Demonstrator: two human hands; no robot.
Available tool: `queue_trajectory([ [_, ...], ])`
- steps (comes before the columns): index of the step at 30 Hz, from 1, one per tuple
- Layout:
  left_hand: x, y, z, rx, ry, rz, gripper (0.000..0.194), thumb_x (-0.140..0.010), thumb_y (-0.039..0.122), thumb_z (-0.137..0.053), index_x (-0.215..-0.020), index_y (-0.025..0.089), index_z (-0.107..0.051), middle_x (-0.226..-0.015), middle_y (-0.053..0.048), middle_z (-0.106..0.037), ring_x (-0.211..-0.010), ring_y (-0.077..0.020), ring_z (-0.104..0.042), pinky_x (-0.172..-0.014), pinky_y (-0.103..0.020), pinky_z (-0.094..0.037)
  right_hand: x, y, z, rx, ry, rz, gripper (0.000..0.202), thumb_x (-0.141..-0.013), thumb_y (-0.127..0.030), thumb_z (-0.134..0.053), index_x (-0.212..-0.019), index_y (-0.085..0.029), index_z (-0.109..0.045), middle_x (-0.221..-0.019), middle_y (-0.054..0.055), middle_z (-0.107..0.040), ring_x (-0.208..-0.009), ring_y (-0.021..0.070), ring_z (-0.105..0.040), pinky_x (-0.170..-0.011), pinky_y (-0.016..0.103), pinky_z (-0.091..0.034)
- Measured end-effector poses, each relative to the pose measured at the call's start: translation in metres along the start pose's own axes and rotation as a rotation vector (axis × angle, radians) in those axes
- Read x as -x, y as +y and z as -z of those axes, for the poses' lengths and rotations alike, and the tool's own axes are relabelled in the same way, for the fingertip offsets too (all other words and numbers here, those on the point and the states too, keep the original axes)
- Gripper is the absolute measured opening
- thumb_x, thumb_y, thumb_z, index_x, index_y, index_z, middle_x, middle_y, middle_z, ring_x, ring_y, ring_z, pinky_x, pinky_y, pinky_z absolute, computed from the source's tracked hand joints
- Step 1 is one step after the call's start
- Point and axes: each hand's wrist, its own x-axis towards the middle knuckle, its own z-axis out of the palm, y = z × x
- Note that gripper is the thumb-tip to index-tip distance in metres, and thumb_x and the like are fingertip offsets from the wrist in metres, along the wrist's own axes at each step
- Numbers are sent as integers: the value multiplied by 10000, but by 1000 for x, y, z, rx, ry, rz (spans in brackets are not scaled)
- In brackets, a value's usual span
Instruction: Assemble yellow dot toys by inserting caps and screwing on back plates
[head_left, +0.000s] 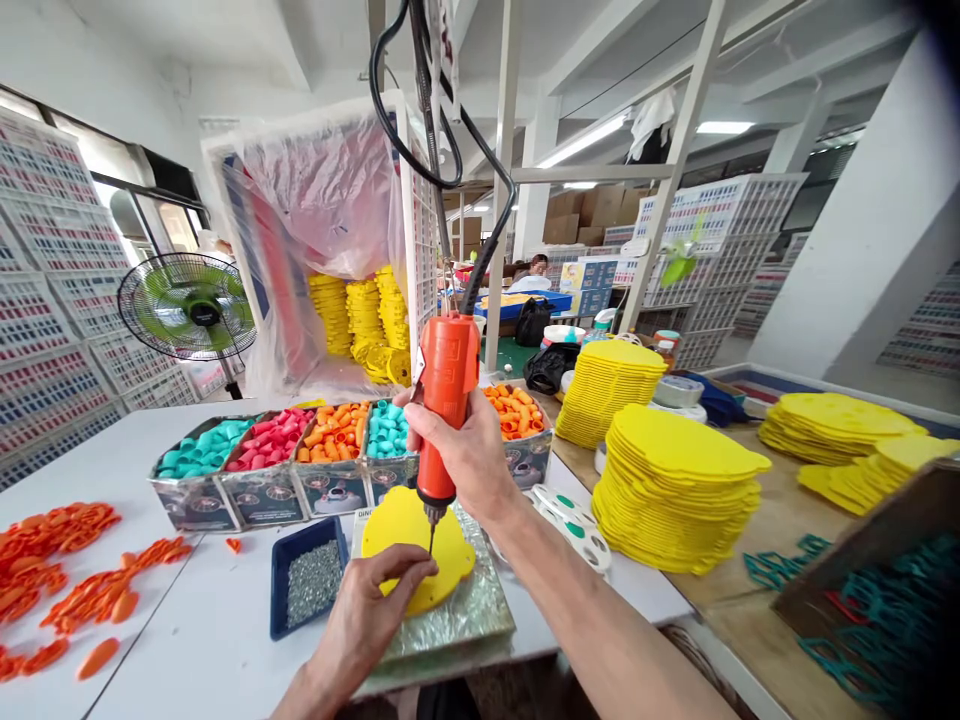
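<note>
My right hand is wrapped round an orange electric screwdriver that hangs upright from a cable. Its thin bit points down at a round yellow plastic plate. My left hand lies over the plate's near left part, thumb and fingertips pinched together close beside the bit tip. Whatever sits in that pinch is too small to make out. Beneath the plate is a film-wrapped block. A dark blue tray of small metal screws stands left of the block.
Boxes of teal, pink and orange pieces line the back. Orange parts lie at left. Stacks of yellow plates and a box of teal parts stand at right. A fan and a person are behind.
</note>
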Motion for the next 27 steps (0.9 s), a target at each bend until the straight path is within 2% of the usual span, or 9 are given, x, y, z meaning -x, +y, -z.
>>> queue_trajectory([
  [10, 2, -15, -4, 207, -4, 88, 141, -852, 329, -705, -856, 210, -780, -928, -48, -846, -908, -238, -802, -853, -274, -635, 2, 3, 2, -3, 15, -20, 333, -777, -337, -774, -1040, -223, -603, -948, -4, -727, -548, 83, -586, -525, 236, -524],
  [16, 3, -17, -9, 300, 9, 172, 257, -824, 388, -736, -1000, 205, -698, -908, -65, -849, -931, -258, -801, -848, -313, -650, 3, 3, 2, -13, -12, -16, 313, -796, -314, -750, -1061, -234, -604, -958, -6, -721, -544, 82, -586, -535, 238, -509],
  [20, 2, -15, -11, 291, 24, 187, 265, -798, 397, -753, -969, 200, -705, -912, -72, -848, -921, -267, -803, -842, -324, -655, 4, 5, 0, -11, -13, -23, 311, -791, -315, -745, -1056, -230, -604, -951, -4, -721, -541, 85, -580, -539, 247, -519],
  [27, 1, -11, -10, 205, 28, 141, 118, -808, 310, -721, -876, 214, -734, -877, -36, -848, -882, -242, -810, -803, -260, -653, 6, 5, -3, -25, -16, -48, 332, -778, -291, -743, -1072, -228, -602, -933, 0, -726, -527, 86, -583, -532, 251, -525],
])
